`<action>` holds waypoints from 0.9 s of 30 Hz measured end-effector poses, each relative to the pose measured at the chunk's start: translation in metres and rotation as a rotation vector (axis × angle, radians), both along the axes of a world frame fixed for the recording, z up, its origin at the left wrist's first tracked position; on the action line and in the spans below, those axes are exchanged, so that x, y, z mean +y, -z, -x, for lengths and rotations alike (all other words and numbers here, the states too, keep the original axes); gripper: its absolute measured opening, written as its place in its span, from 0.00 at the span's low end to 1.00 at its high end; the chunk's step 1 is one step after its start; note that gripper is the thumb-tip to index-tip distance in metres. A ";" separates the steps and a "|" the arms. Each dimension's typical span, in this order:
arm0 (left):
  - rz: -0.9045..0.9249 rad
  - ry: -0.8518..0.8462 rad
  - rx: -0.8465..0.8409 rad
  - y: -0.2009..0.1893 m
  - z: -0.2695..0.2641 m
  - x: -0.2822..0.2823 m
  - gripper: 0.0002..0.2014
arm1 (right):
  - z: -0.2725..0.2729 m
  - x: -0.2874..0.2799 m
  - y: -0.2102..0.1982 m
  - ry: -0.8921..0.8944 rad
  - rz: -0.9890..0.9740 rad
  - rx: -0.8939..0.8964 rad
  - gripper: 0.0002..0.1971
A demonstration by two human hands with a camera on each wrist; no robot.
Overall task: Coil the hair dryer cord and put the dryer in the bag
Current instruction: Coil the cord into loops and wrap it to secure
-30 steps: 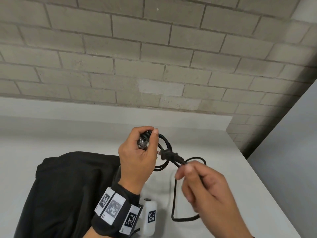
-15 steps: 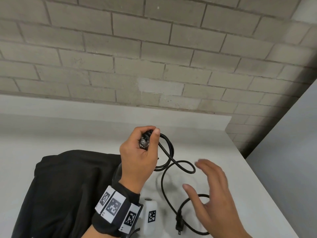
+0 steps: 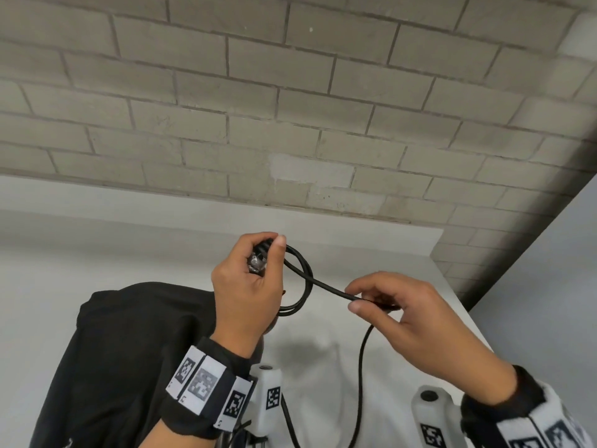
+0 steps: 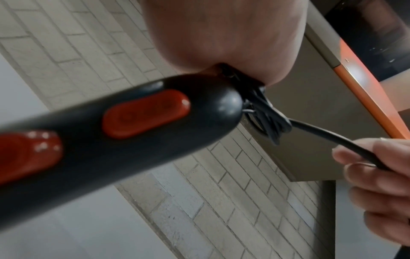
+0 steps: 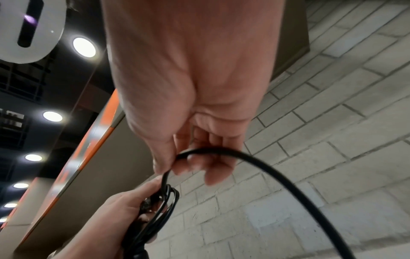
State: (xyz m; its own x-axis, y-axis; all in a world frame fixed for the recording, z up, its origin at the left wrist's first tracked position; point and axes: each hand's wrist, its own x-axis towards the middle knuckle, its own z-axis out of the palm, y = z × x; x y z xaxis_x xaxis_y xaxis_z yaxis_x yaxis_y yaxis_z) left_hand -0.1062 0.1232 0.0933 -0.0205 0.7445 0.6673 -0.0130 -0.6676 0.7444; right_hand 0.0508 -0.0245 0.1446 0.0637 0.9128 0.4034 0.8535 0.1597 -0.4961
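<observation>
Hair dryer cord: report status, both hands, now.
Left hand grips coiled loops against dryer handle. Right hand pinches loose cord. Black bag below on table. Nothing blocking.

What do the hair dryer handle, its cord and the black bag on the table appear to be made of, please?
Hair dryer handle: hard black plastic, semi-gloss, judging by soft highlights on its rounded end; the red buttons look glossy.
Cord: black, smooth, probably rubber or vinyl sheathing; it bends in easy loops.
Bag: matte black fabric, likely woven; it slumps and creases.

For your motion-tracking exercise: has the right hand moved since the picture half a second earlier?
Yes. The right hand has risen away from the table toward the brick wall and leftward, and now pinches the cord.
</observation>
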 end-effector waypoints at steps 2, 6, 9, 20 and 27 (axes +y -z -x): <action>-0.005 0.034 0.009 -0.001 0.000 -0.002 0.07 | 0.003 0.001 -0.002 -0.031 -0.055 -0.053 0.07; -0.033 0.125 0.044 0.000 0.000 -0.006 0.08 | 0.007 0.009 -0.013 -0.046 -0.225 -0.079 0.06; -0.076 0.237 0.057 0.002 0.000 -0.009 0.13 | 0.011 0.018 -0.025 0.018 -0.342 -0.056 0.06; -0.207 0.382 0.053 0.012 0.001 -0.022 0.16 | 0.014 0.054 -0.011 0.142 -0.247 0.455 0.02; -0.212 0.336 -0.040 0.012 0.001 -0.027 0.19 | 0.029 0.052 0.038 0.127 -0.093 0.808 0.04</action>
State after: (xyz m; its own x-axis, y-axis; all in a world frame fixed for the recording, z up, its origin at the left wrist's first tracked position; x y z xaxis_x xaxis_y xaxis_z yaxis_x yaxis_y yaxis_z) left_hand -0.1074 0.0959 0.0810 0.1719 0.5600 0.8104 -0.2827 -0.7600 0.5852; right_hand 0.0215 0.0274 0.1062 0.4676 0.8441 0.2623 0.2531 0.1565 -0.9547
